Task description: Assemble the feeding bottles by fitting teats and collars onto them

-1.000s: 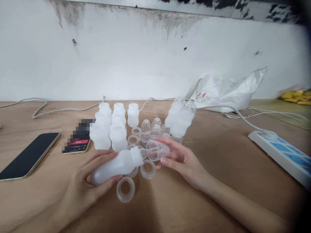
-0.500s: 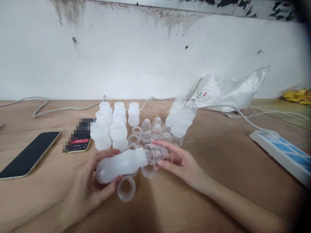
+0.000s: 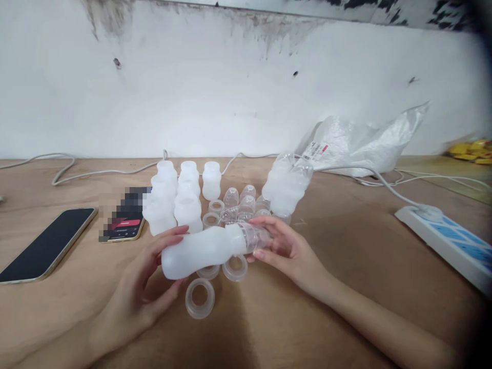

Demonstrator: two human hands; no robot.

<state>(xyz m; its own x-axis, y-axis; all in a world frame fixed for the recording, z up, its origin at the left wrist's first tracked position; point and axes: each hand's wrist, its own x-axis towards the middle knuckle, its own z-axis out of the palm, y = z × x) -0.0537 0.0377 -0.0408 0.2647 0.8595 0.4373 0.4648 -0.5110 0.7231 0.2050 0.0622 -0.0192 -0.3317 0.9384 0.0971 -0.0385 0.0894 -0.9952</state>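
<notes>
A frosted white baby bottle [image 3: 202, 252] lies almost level in the air over the table, its neck to the right. My left hand [image 3: 154, 277] is curled loosely round its base end, fingertips above and thumb below. With its fingers and thumb, my right hand [image 3: 282, 246] grips a clear domed cap [image 3: 253, 238], which now covers the neck end of the bottle. Whether the cap is fully seated I cannot tell. Below the bottle lie translucent rings [image 3: 200, 298], and behind it stand several clear domed caps [image 3: 247, 205].
Several uncapped white bottles [image 3: 188, 210] stand behind my left hand. Capped bottles [image 3: 288, 184] are grouped at the back right near a plastic bag [image 3: 349, 146]. Two phones [image 3: 48, 246] lie at left, a power strip [image 3: 446, 241] at right, and a cable [image 3: 361, 170] crosses the back.
The bottle has shifted right and slightly up, further out of my left palm. The clear cap has gone from just off the mouth to over the neck. My right hand has moved slightly right.
</notes>
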